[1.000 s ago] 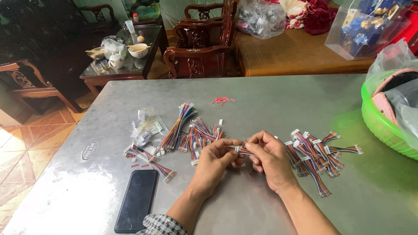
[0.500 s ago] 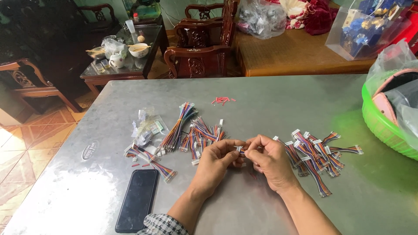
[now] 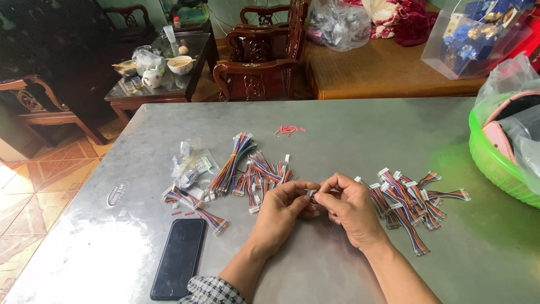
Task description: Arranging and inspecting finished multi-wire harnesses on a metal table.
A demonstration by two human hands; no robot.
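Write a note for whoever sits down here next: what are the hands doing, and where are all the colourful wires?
Left hand and right hand: both meet over the metal table, fingers pinching one small white connector between them.
Pile of wire bundles with white plugs: lies right of the hands.
Second wire pile: lies left of the hands, next to small clear bags.
Dark phone: flat near the left forearm.
Red bits: scattered farther up the table.
Green basket: at the right edge.
Which pile is done cannot be told.

Black phone; green basket
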